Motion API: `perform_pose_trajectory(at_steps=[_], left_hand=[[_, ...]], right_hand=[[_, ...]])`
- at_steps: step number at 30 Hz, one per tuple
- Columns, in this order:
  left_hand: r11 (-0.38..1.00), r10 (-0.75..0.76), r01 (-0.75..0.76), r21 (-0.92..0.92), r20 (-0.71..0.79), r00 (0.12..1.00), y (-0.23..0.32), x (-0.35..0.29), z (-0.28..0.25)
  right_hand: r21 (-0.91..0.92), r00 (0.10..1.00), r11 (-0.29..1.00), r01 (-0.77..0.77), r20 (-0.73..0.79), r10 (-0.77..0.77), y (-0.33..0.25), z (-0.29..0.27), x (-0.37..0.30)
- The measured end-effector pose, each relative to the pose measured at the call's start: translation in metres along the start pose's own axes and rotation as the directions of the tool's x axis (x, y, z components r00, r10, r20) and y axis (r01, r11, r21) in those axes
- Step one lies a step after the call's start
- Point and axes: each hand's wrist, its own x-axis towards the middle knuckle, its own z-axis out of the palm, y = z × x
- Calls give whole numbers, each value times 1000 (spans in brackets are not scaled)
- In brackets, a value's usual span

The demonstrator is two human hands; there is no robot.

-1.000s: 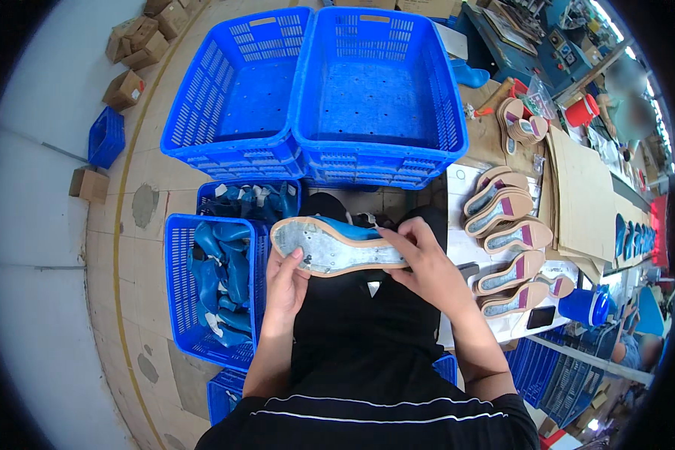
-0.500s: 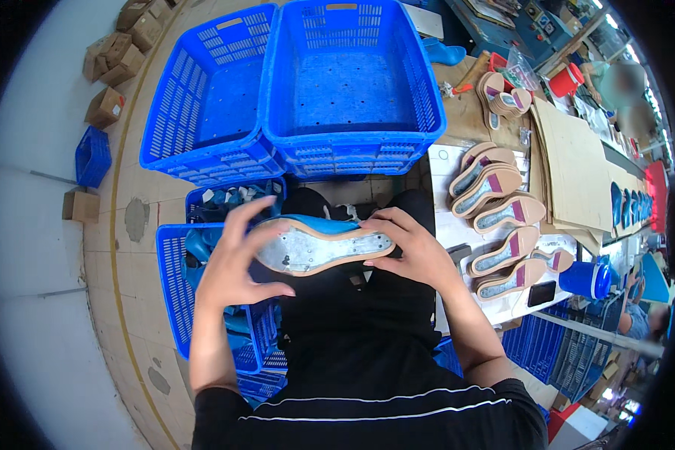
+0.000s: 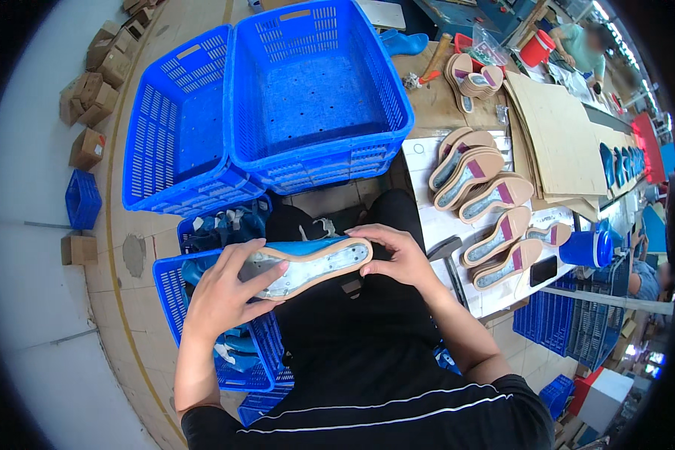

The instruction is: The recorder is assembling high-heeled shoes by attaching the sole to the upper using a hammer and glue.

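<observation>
Between my hands, above my lap, is a blue shoe last (image 3: 307,271) with its underside turned up toward me. A tan rim runs round its pale grey, metallic-looking face, which has small holes near the right end. My left hand (image 3: 232,289) is closed round the wider left end, fingers and thumb over the edge. My right hand (image 3: 392,255) grips the narrower right end between fingers and thumb. Several tan insoles (image 3: 472,176) with purple patches and grey centres lie in stacks on the bench to the right.
Two large blue crates (image 3: 315,90) stand ahead. Another crate (image 3: 171,296) with blue lasts sits at my left. A hammer (image 3: 451,262), a phone (image 3: 544,271) and a blue jug (image 3: 586,248) rest on the right bench. Tan sheets (image 3: 555,142) are piled beyond. A person (image 3: 581,52) works at the far right.
My left hand, held apart around the wide end before, is now closed on it. The last has tilted, its right end higher. The view has shifted, so the bench appears further left.
</observation>
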Motion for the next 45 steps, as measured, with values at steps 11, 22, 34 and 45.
perform_pose_trajectory(at_steps=[11, 22, 34, 45], left_hand=[[999, -39, 40, -12, 34, 999, 2, -2, -3], [999, -42, 42, -6, 5, 999, 2, -3, 0], [997, -77, 77, -13, -1, 997, 4, -8, 0], [991, -123, 123, -47, 14, 992, 9, -7, -1]], right_hand=[[-139, 999, 990, 38, 27, -35, -5, -3, 5], [-186, 1000, 982, 18, 22, -14, -10, -3, 3], [-114, 998, 993, 32, 66, -25, 2, -4, 2], [399, 978, 893, -211, 85, 193, 27, -8, 3]])
